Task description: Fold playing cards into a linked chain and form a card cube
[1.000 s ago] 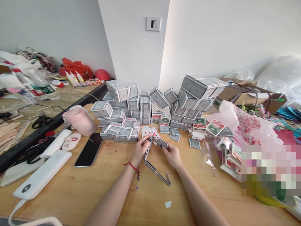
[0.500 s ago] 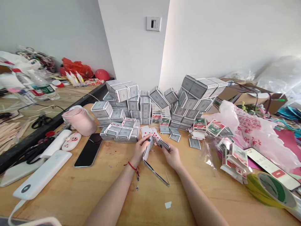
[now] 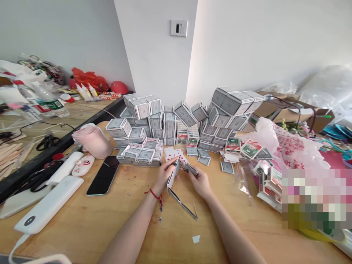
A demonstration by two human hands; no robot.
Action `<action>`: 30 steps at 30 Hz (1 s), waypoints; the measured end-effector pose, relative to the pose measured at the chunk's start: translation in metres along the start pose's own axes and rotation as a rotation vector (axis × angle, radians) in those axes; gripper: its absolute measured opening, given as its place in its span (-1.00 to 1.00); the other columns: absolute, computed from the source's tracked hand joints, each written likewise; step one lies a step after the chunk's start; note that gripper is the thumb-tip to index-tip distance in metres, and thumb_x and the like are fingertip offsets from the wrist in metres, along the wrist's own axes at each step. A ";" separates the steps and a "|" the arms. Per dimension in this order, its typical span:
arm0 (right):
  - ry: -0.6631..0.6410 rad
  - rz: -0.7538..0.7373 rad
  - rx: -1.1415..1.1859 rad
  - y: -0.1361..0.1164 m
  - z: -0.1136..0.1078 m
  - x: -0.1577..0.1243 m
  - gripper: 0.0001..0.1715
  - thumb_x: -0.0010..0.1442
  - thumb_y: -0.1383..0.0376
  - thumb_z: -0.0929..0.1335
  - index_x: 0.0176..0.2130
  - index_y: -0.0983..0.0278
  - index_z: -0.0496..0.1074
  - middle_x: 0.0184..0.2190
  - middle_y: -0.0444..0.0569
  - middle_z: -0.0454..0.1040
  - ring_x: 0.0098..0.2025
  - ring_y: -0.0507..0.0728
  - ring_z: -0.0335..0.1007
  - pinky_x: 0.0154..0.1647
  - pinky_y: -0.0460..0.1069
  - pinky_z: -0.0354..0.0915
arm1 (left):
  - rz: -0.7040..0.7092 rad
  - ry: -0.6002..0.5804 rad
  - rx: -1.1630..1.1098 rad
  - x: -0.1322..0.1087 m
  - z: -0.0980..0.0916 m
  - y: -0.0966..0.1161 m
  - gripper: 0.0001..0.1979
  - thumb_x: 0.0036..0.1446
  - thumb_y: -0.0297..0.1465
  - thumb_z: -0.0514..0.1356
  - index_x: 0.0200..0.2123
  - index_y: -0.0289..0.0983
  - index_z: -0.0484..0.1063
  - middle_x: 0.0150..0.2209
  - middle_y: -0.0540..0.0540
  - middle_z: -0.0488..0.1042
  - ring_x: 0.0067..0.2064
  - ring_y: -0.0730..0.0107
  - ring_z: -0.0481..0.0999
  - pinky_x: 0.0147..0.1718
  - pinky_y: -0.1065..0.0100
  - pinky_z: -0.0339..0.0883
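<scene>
Head view: a jointed playing-card strip [image 3: 181, 201] is held just above the counter [image 3: 110, 220], in front of stacked card boxes [image 3: 170, 124]. Its upper end is pinched by the left hand [image 3: 164, 174]; loose cards [image 3: 189, 168] are pinched by the right hand [image 3: 200, 181]. The strip is judged light, thin and easily creased; it is best gripped by the edges near a fold.

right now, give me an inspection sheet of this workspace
surface: light wooden tabletop, small paper scrap lying on it
job's things: folded strip of grey-backed playing cards; stacked grey card cubes behind it
clutter: black phone, white power bank, pink cloth roll, pale pink printed plastic bag
hands: left hand and right hand both grip the strip
cables: white cable from the power bank; black cable on the side table
surroundings: white walls, wall switch panel
</scene>
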State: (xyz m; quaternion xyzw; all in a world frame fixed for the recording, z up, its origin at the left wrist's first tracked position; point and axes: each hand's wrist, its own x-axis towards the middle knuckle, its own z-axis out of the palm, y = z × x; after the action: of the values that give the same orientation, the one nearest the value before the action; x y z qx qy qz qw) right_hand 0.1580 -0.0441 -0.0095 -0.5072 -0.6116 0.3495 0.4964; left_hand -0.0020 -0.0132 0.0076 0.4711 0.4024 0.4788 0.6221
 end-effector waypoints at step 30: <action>0.015 0.160 0.309 -0.007 -0.002 0.000 -0.43 0.11 -0.05 0.20 -0.12 0.30 0.42 -0.20 0.06 0.48 -0.25 0.23 0.42 -0.30 0.08 0.43 | 0.009 -0.117 0.167 -0.006 0.003 0.007 -0.62 -0.02 -0.34 0.10 -0.10 -0.27 0.44 -0.12 -0.14 0.44 -0.45 0.45 0.44 -0.58 0.40 0.45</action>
State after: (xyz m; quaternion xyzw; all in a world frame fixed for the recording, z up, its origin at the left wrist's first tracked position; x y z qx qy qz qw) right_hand 0.1576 -0.0463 -0.0026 -0.4747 -0.5046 0.4739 0.5437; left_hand -0.0016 -0.0191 0.0153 0.5501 0.4018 0.4179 0.6010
